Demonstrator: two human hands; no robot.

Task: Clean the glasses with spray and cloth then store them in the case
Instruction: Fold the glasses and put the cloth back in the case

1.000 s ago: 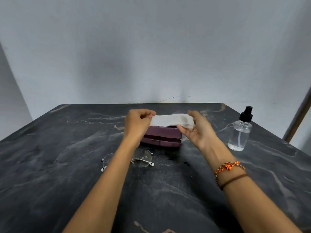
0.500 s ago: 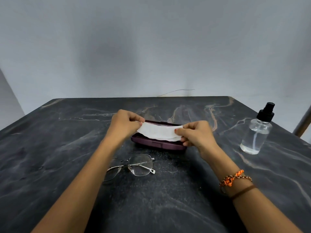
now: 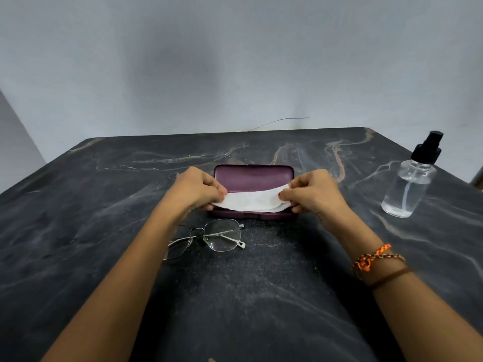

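A white cloth (image 3: 251, 201) is stretched between my two hands just above the front of the case. My left hand (image 3: 194, 188) pinches its left end and my right hand (image 3: 311, 190) pinches its right end. The purple glasses case (image 3: 252, 177) lies open on the table behind the cloth, its lid raised toward the wall. Thin metal-framed glasses (image 3: 214, 237) lie folded on the table just in front of the case, partly hidden by my left forearm. A clear spray bottle (image 3: 407, 189) with a black nozzle stands upright at the right.
Everything rests on a dark marbled table (image 3: 78, 231) set against a pale wall. The table's far edge runs behind the case and its right edge passes close behind the bottle. A thin wire (image 3: 282, 121) lies along the wall.
The cloth has come down from above the case to its front rim, still held by both hands. The case now shows its open lid. The view has tilted down.
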